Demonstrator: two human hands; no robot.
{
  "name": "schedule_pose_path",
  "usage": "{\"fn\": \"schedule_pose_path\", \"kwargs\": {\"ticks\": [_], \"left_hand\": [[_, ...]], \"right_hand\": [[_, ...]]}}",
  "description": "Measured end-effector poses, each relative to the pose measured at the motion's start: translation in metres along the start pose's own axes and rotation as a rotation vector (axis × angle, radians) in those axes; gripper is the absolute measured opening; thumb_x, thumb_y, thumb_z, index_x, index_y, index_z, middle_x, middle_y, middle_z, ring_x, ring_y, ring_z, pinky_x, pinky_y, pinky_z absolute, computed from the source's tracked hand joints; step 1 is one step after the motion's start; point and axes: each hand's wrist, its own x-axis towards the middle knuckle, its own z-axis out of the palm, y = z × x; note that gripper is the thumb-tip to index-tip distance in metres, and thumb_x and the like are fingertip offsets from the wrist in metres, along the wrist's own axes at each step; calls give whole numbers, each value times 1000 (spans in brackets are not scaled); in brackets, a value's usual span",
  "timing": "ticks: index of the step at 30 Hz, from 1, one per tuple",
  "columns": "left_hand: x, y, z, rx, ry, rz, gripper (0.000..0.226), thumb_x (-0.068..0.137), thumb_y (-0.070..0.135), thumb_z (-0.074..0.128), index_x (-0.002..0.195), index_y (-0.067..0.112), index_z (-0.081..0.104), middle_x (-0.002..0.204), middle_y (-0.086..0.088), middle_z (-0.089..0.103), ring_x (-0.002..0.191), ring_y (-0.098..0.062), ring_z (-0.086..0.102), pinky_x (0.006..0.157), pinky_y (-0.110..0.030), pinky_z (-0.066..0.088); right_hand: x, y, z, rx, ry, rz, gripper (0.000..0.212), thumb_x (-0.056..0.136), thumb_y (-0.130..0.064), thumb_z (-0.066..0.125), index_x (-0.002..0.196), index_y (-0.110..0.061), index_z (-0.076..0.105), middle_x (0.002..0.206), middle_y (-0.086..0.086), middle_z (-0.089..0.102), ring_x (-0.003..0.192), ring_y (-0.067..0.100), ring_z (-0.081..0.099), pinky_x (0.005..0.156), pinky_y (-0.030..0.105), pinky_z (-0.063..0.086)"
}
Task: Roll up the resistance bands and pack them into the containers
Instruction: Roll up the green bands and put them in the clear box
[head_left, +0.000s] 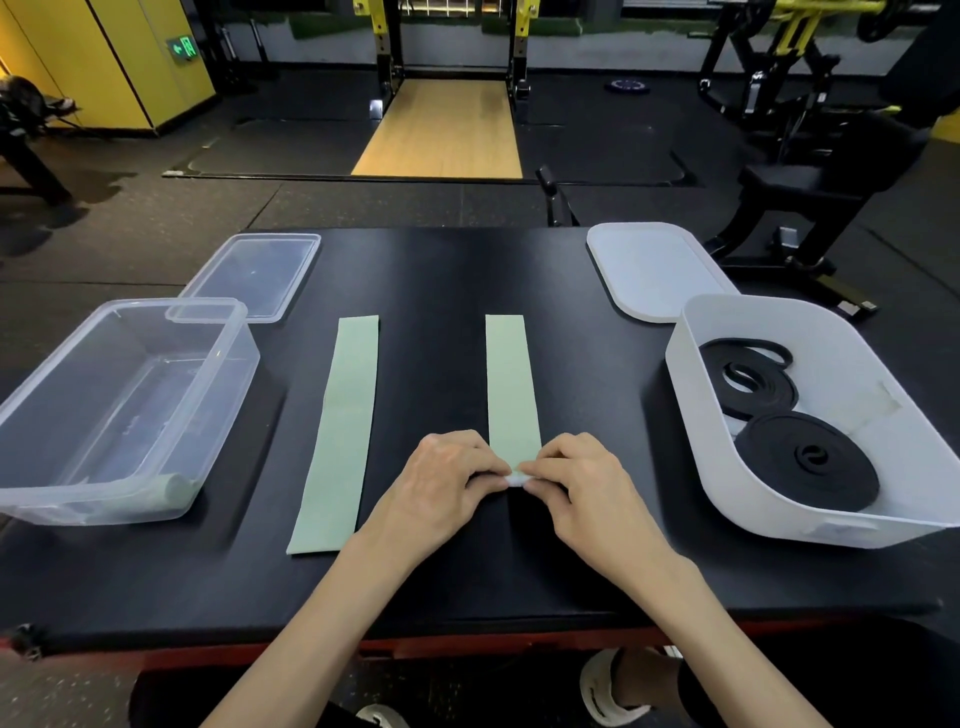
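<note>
Where the fingers meet: I'm losing the rolled start of the pale green flat fabric resistance band. Only a small whitish nub shows between the fingertips, and I can't tell how many turns it has.
Clear tub: the transparent rectangular plastic container sits at table left, its near-left corner cut by the frame. A rolled green band lies in its near end, blurred through the wall.
White tub: the opaque white rounded plastic bin sits at the right, its right side cut off, with black coiled rubber bands inside.
Left hand: fingers curled, pinching the roll's left side.
Right hand: curled too, pinching the right side, its fingertips almost meeting the left's.
Band being rolled: it lies flat on the matte black table and runs straight away from me, far end free.
Second green strip: flat, just left of the hands, untouched by the fingers.
Lids: the clear plastic lid lies behind the clear container and the white lid behind the bin, the near edges of both hidden by the rims.
</note>
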Motion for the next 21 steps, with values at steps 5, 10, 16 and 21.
{"fn": "schedule_pose_path", "kwargs": {"ticks": [5, 10, 16, 21], "left_hand": [[2, -1, 1, 19, 10, -11, 9, 83, 21, 71, 89, 18, 77, 78, 4, 66, 67, -7, 59, 65, -15, 44], [-1, 1, 1, -26, 37, -51, 10, 85, 28, 69, 90, 22, 76, 79, 8, 66, 73, -5, 59, 70, -14, 44], [-3, 3, 1, -67, 85, -72, 12, 78, 17, 76, 90, 19, 74, 85, 11, 64, 77, -3, 60, 73, -12, 45], [1, -2, 3, -34, 60, -48, 7, 82, 22, 74, 88, 20, 75, 81, 9, 66, 73, -4, 60, 68, -14, 45]], "right_hand": [[1, 0, -2, 11, 10, -10, 17, 77, -5, 76, 91, -14, 76, 84, -6, 62, 79, 14, 56, 71, 19, 42], [13, 5, -2, 39, -44, 39, 13, 80, -8, 73, 89, -16, 78, 80, -5, 62, 72, 13, 54, 68, 24, 44], [24, 0, -13, 100, -143, 62, 9, 87, -22, 70, 87, -19, 78, 74, -10, 59, 69, 13, 57, 67, 33, 50], [23, 3, -13, 96, -145, 83, 10, 87, -21, 68, 92, -22, 77, 81, -5, 64, 75, 12, 58, 71, 31, 50]]}}
